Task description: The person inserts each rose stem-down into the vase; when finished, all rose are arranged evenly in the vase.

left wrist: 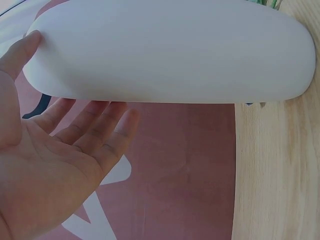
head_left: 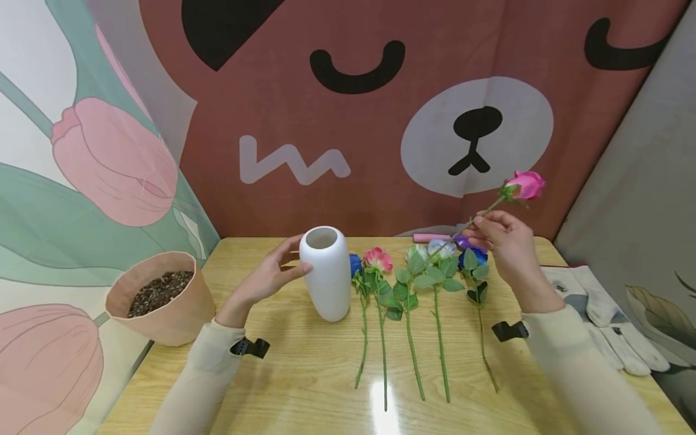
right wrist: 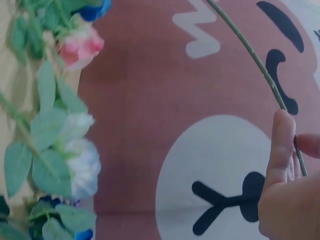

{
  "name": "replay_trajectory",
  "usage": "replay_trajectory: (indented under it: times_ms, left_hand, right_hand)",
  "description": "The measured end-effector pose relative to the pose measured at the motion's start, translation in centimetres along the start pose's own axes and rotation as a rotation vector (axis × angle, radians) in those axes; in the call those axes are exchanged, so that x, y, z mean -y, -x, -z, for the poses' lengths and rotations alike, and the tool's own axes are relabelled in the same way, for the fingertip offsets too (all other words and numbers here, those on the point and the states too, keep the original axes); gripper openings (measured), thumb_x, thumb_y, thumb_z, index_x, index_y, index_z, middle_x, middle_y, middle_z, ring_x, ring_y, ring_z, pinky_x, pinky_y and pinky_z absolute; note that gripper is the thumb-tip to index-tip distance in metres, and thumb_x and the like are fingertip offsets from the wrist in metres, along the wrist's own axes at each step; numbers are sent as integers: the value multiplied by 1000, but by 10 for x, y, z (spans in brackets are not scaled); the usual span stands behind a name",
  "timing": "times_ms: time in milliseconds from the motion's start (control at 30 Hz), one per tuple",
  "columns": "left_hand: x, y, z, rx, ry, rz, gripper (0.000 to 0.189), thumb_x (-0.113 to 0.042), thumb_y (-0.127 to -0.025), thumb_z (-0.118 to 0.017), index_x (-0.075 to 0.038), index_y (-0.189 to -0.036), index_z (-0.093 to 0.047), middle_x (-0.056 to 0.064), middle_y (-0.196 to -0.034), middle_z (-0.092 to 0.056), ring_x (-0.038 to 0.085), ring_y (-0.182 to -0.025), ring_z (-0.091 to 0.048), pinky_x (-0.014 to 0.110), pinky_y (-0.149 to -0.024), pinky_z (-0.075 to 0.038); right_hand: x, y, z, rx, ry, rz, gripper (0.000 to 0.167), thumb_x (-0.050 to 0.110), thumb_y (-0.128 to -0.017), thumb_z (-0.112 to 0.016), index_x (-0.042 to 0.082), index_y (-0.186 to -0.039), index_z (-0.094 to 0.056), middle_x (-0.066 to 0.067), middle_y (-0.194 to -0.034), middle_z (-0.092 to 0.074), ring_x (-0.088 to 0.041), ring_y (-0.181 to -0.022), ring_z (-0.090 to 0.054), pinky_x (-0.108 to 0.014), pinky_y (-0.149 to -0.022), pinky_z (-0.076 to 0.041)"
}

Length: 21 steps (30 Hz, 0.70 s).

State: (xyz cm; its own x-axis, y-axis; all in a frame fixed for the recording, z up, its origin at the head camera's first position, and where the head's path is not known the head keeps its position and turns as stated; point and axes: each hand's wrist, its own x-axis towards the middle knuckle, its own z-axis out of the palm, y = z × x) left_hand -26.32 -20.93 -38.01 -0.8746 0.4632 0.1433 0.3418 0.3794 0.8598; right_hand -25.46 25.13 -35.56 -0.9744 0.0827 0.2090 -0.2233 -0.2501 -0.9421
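A tall white vase (head_left: 330, 281) stands on the wooden table with its round mouth facing up. My left hand (head_left: 270, 275) holds it near the top, thumb on the front and fingers behind its left side. In the left wrist view the vase (left wrist: 165, 50) fills the upper part, and the fingertips pass behind it. Raised at the right, my right hand (head_left: 511, 241) pinches the stem of a bright pink rose (head_left: 526, 185) just under the bloom. The stem (right wrist: 250, 52) slants down and left toward the flowers below.
Several artificial flowers lie in a row right of the vase, among them a pink-red one (head_left: 378, 260) and a blue one (head_left: 474, 258). A peach pot (head_left: 163, 314) with soil stands left. White gloves (head_left: 603, 314) lie right. A pink rod (head_left: 432, 237) is at the back.
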Motion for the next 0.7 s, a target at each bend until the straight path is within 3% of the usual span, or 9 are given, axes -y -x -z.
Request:
replay_trajectory:
  times_ms: [333, 700]
  left_hand:
    - [0, -1, 0, 1, -7, 4, 65, -33, -96, -68, -30, -152, -35, 5, -151, -44, 35, -140, -46, 60, -111, -42]
    - [1, -1, 0, -2, -11, 0, 65, -33, -96, -68, -31, -152, -35, 4, -150, -45, 35, -138, -47, 59, -109, -44]
  right_hand:
    - [4, -3, -25, -4, -152, 15, 9, 12, -96, -65, 5, -95, -61, -2, -88, -72, -13, -75, -76, -24, -72, -62]
    - [11, -5, -45, 27, -302, -4, 5, 6, -98, -60, 5, -94, -58, -7, -86, -70, -17, -77, -77, -25, -73, -61]
